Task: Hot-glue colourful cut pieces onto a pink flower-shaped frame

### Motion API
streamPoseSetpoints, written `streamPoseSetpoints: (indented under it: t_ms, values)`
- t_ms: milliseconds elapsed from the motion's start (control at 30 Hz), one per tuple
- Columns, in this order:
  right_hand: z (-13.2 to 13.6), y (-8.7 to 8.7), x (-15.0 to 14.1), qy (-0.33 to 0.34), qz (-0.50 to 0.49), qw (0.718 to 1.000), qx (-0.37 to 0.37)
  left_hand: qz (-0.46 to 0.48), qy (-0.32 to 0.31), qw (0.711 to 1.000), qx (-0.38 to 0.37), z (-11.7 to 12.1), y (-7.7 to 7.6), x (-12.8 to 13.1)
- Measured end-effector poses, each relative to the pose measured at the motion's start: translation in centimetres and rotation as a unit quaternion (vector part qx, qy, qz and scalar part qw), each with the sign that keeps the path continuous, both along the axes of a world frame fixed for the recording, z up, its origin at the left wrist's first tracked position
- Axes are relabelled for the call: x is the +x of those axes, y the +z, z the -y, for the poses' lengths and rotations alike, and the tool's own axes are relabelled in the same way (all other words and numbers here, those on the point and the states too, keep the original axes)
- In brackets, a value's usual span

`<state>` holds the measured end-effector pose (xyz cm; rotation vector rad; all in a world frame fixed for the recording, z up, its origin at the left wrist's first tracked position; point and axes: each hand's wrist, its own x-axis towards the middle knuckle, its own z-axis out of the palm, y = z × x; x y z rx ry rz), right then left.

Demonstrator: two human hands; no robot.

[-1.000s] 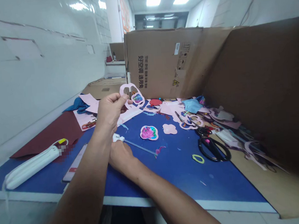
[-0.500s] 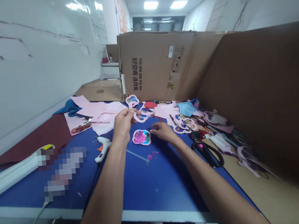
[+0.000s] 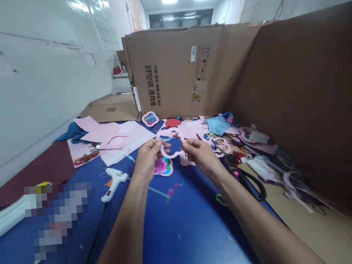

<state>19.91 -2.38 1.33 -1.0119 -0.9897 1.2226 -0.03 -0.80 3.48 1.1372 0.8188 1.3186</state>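
Note:
Between my hands, a flower-shaped pink paper frame (image 3: 167,155) with an open middle is held up over the table. My left hand (image 3: 146,160) pinches its left side, and my right hand (image 3: 200,152) pinches the right side. Below the frame lies a pink-edged flower piece (image 3: 164,166) with a bright pink and teal centre, partly covered by my left hand. A plain pink scalloped piece (image 3: 186,160) shows under my right fingers; whether they touch it I cannot tell.
A white glue gun (image 3: 114,183) lies left on the blue table (image 3: 183,225). Black-handled scissors (image 3: 256,184) and paper scraps (image 3: 262,170) are at the right. Pink sheets (image 3: 130,135) and another flower piece (image 3: 149,118) lie before a tall cardboard box (image 3: 177,75).
My right hand has come up and taken hold of the frame's right side. The frame now faces me more openly. The view has shifted slightly, and a plain pink piece shows beneath.

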Motion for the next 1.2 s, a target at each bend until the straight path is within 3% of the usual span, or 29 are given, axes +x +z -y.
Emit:
streamPoseSetpoints:
  t_ms: [233, 600, 833, 1000, 1200]
  values:
    - [1.1, -0.3, 1.3, -0.021, 0.035, 0.999, 0.012, -0.003, 0.021, 1.0, -0.005, 0.6, 0.0, 0.6]
    - [1.5, -0.3, 1.6, -0.006, 0.04, 0.999, 0.006, -0.032, 0.102, 0.994, -0.018, 0.1, -1.3, 1.2]
    - [1.7, -0.1, 1.7, -0.012, 0.026, 1.0, 0.006, -0.035, 0.094, 0.995, -0.017, 0.3, -1.3, 1.4]
    - [1.9, 0.4, 2.2, -0.005, 0.038, 0.996, 0.074, -0.001, 0.09, 0.993, -0.071, 0.4, -1.1, 1.4]
    - [2.0, 0.4, 2.6, 0.037, 0.122, 0.985, 0.118, 0.058, 0.081, 0.987, -0.125, 0.2, -1.0, 0.7]
